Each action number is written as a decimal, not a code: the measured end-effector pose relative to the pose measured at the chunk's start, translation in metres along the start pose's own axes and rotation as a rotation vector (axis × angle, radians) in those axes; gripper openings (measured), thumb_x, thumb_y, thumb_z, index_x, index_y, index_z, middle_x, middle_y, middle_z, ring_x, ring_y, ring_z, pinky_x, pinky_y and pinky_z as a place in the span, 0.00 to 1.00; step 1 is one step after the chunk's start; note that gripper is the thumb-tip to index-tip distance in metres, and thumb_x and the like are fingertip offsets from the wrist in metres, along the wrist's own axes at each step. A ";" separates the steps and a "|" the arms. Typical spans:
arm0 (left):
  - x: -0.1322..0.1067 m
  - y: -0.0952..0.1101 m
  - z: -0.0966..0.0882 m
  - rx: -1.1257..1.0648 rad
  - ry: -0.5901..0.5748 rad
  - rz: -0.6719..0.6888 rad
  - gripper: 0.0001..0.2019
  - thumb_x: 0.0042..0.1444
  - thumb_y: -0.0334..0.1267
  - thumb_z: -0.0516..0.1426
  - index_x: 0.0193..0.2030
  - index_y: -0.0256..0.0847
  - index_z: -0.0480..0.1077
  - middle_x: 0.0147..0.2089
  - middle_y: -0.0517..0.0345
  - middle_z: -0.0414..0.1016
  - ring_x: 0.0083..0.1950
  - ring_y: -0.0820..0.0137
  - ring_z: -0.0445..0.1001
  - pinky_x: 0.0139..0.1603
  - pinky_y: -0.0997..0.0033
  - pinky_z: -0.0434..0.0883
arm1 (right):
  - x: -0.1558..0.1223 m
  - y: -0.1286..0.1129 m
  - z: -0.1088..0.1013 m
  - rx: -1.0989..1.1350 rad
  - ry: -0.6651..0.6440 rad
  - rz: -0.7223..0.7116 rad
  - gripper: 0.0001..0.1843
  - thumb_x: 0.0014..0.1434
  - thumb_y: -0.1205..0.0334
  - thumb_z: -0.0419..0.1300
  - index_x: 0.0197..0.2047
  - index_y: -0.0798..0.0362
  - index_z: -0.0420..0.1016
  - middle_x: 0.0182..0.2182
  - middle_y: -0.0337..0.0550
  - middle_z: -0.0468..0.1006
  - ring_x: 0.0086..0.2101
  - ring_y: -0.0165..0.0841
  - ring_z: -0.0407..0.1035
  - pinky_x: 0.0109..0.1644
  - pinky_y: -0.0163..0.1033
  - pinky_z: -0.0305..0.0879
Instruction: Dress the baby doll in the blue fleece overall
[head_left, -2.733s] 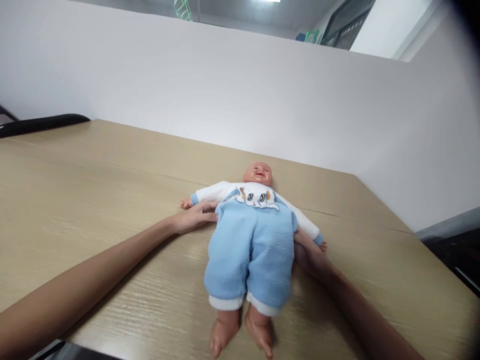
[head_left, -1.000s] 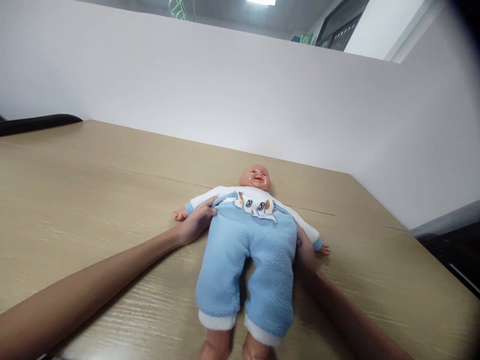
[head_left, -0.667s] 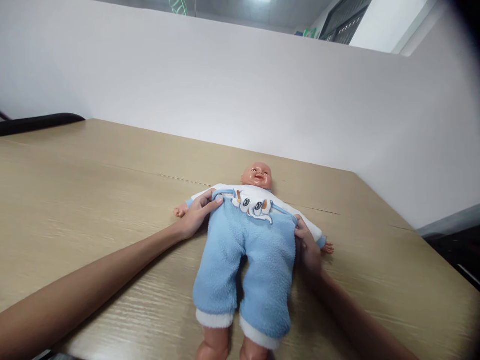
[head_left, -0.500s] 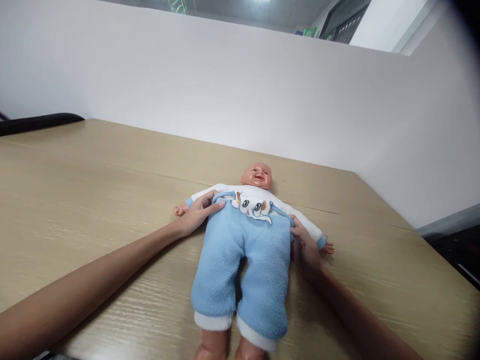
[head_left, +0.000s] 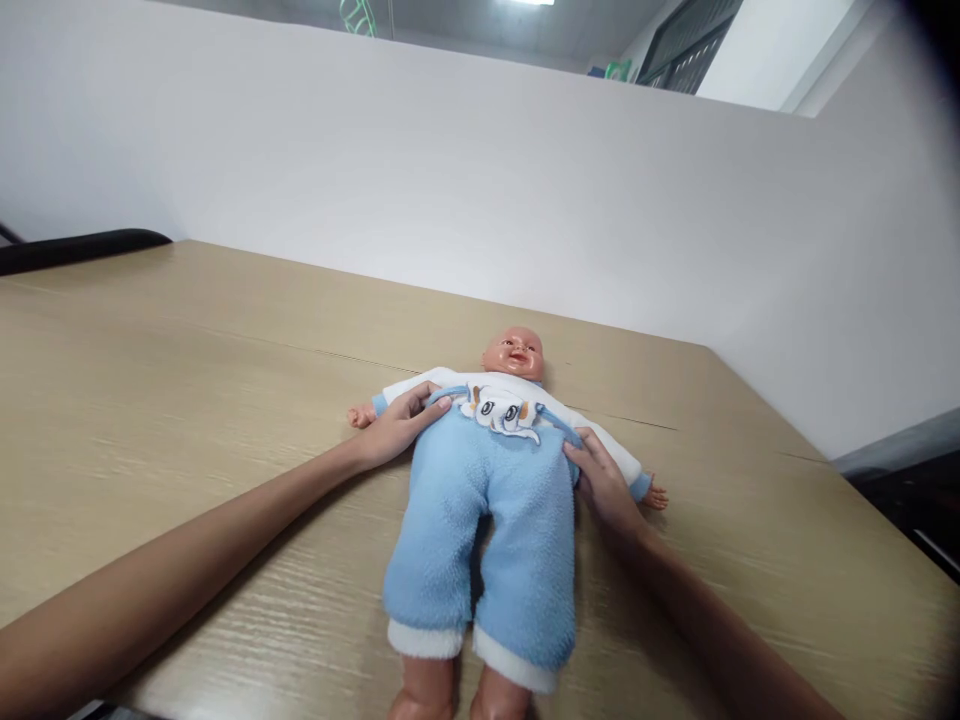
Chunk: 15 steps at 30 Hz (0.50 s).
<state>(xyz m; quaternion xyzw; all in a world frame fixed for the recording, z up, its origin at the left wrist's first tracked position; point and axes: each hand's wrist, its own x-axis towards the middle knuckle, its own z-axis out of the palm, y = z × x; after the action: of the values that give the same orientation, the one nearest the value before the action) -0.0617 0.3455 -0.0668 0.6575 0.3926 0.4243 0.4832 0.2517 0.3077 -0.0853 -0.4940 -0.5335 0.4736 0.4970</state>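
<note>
A baby doll (head_left: 504,385) lies on its back on the table, head away from me and arms spread. It wears a white top and fuzzy light-blue overalls (head_left: 491,500) with white cuffs and an elephant face (head_left: 501,412) on the bib. My left hand (head_left: 401,425) pinches the overalls' upper side edge by the blue strap, thumb on top. On the other side, my right hand (head_left: 602,475) grips the opposite edge beside its strap, with some fingers hidden beneath the cloth. The doll's bare lower legs (head_left: 424,690) stick out of the cuffs at the bottom of the view.
The wood-grain table (head_left: 210,420) stretches out around the doll, with thin seam lines across it. A pale partition wall (head_left: 420,160) rises along its far edge. A black curved object (head_left: 90,246) stands at the far left edge, and dark items (head_left: 907,490) lie beyond the right edge.
My right hand has moved slightly inward to the left, and its fingers now lie further onto the overalls' edge. The bib has shifted slightly left; my left hand stays in nearly the same place.
</note>
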 end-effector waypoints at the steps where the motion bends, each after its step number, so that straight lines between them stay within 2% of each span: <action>1: 0.001 -0.001 -0.001 0.035 -0.006 0.008 0.22 0.65 0.60 0.60 0.45 0.41 0.72 0.42 0.56 0.74 0.44 0.62 0.71 0.46 0.65 0.70 | 0.000 0.001 -0.001 -0.037 -0.014 0.011 0.18 0.59 0.43 0.67 0.40 0.45 0.70 0.31 0.35 0.71 0.33 0.37 0.66 0.39 0.39 0.64; 4: 0.002 -0.004 -0.002 0.086 -0.027 0.035 0.21 0.66 0.59 0.59 0.41 0.41 0.72 0.40 0.57 0.73 0.44 0.62 0.70 0.45 0.65 0.69 | -0.002 0.001 0.000 -0.083 -0.021 0.020 0.21 0.59 0.38 0.67 0.41 0.46 0.71 0.32 0.36 0.70 0.35 0.37 0.64 0.40 0.38 0.63; 7: 0.000 -0.004 -0.003 0.066 -0.012 0.045 0.19 0.68 0.58 0.57 0.42 0.42 0.71 0.39 0.58 0.70 0.42 0.65 0.68 0.44 0.66 0.67 | -0.004 -0.002 0.002 -0.140 0.004 -0.001 0.22 0.60 0.36 0.64 0.39 0.46 0.70 0.33 0.37 0.68 0.36 0.38 0.62 0.41 0.39 0.63; 10: -0.001 -0.005 -0.002 0.071 0.083 0.061 0.19 0.70 0.57 0.55 0.41 0.42 0.70 0.38 0.60 0.68 0.40 0.67 0.66 0.42 0.68 0.65 | -0.006 -0.002 0.002 -0.180 0.024 -0.028 0.20 0.62 0.37 0.62 0.37 0.46 0.70 0.33 0.38 0.66 0.37 0.38 0.62 0.42 0.40 0.63; 15: 0.003 -0.011 0.002 0.126 0.250 0.161 0.17 0.71 0.54 0.55 0.44 0.41 0.71 0.42 0.57 0.74 0.46 0.65 0.71 0.49 0.66 0.68 | -0.002 -0.001 -0.005 -0.150 0.105 -0.053 0.17 0.64 0.41 0.61 0.37 0.46 0.70 0.34 0.38 0.67 0.38 0.38 0.63 0.46 0.41 0.63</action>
<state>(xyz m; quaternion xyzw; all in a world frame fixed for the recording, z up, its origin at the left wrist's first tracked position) -0.0605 0.3498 -0.0774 0.6580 0.4218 0.5145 0.3528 0.2568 0.3053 -0.0838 -0.5396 -0.5535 0.3927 0.4983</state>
